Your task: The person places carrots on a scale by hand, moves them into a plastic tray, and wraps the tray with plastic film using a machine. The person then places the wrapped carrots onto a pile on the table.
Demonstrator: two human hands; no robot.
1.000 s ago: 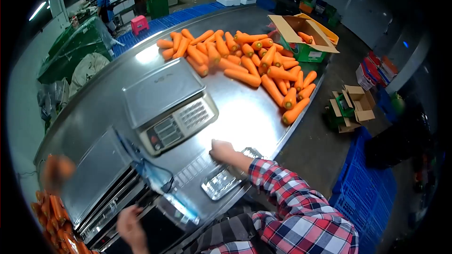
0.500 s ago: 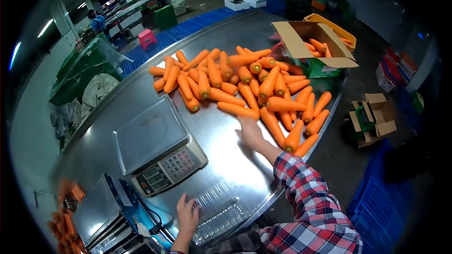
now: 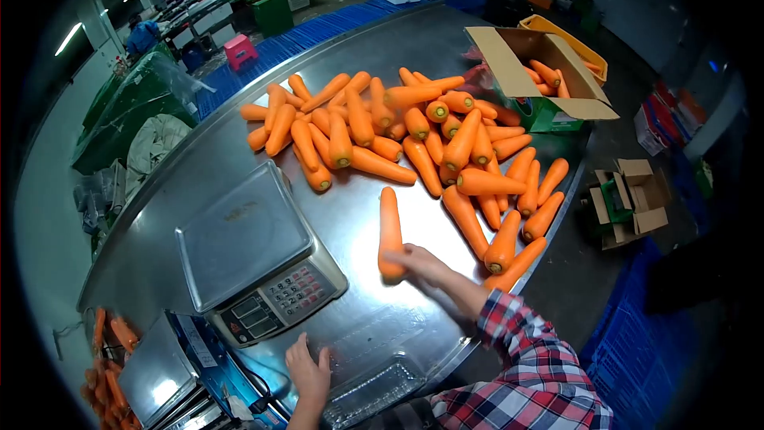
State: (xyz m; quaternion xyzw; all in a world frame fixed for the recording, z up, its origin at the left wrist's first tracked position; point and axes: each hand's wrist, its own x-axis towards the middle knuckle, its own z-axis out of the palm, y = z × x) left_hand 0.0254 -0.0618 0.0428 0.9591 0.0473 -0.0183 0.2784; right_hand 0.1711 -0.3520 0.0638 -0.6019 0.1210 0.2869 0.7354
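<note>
My right hand (image 3: 420, 263) holds one carrot (image 3: 390, 227) by its thick lower end, over the bare metal near the scale. Beyond it, a large pile of carrots (image 3: 358, 123) spreads across the metal table (image 3: 358, 243). My left hand (image 3: 308, 369) has its fingers apart and holds nothing, just below the front of the weighing scale (image 3: 247, 235). The scale's plate carries nothing. Beside my left hand lies a clear plastic tray (image 3: 382, 390).
An open cardboard box (image 3: 585, 99) with carrots stands at the table's far right, an orange crate (image 3: 601, 64) behind it. More equipment (image 3: 163, 362) and carrots (image 3: 107, 386) are at lower left. A person in blue (image 3: 143, 36) is far off at upper left.
My right hand has taken a carrot from the near edge of the pile and drawn it toward me, turning it more upright in view. My left hand has shifted slightly left.
</note>
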